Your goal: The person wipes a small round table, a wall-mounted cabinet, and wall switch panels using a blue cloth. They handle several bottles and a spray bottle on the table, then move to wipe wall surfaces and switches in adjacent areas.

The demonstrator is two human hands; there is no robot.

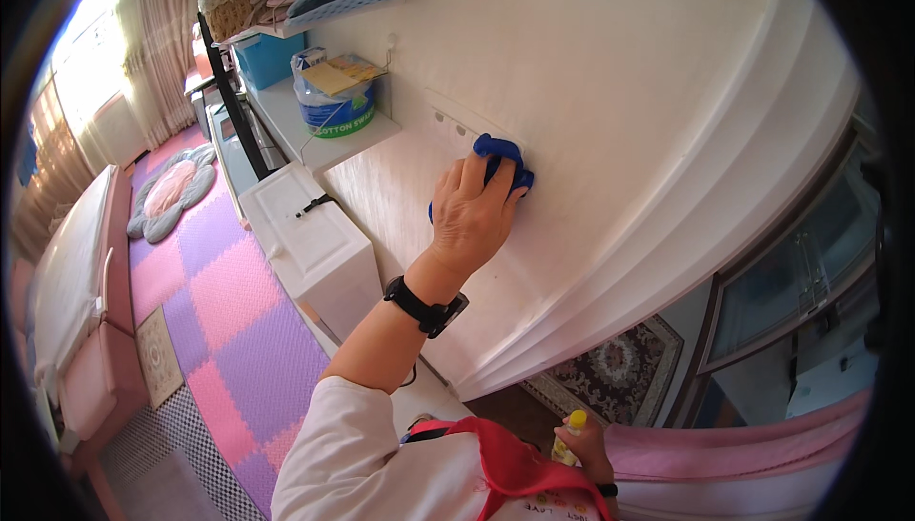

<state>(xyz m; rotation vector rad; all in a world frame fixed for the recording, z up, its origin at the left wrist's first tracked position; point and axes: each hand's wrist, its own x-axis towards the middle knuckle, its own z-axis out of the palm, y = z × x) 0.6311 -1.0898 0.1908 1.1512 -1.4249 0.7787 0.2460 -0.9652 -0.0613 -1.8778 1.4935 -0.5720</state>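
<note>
My left hand [472,213] presses a dark blue cloth [504,153] against the white wall [593,92]. Its fingers are bent over the cloth, and a black watch is on the wrist. Beside the cloth, a white plate [447,110] with several grey round marks is set on the wall; the cloth or hand may cover part of it. Low at the right, next to my red apron [515,460], my right hand [590,446] grips a clear bottle [565,453] with a yellow cap. The fingers hide part of that bottle.
A shelf [357,149] left of my hand bears a cotton swab tub [336,110] and a blue bin [268,60]. Above it are a wicker basket and folded cloths. Below stands a white cabinet [307,228]. White moulding [686,206] borders the wall at right.
</note>
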